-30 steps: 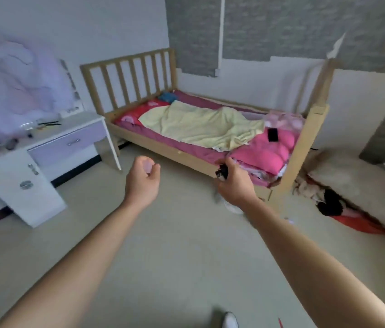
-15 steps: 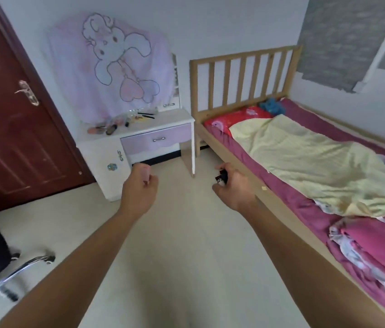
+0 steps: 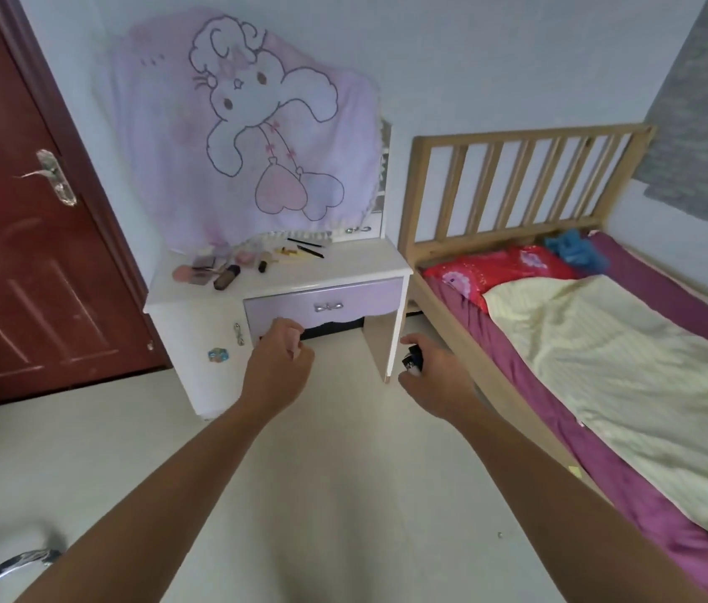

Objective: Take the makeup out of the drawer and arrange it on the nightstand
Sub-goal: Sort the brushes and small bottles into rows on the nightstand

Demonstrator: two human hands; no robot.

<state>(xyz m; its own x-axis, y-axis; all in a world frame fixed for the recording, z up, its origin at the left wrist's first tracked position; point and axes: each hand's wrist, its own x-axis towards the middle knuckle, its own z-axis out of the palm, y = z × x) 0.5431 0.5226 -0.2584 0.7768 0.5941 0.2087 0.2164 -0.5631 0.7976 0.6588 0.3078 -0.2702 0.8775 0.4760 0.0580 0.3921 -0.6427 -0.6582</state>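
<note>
Makeup (image 3: 230,268) lies scattered on the glossy white nightstand (image 3: 343,272), beyond our left hand (image 3: 278,363). That hand is a curled fist, and we cannot tell whether it holds anything. Our right hand (image 3: 434,383) grips a small black cylindrical bottle (image 3: 413,362). Just past the fist, the lilac drawer (image 3: 321,304) sits closed.

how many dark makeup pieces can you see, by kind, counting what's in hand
black pencils on the nightstand: 2
dark tubes on the nightstand: 2
black bottle in the right hand grip: 1
total: 5
</note>
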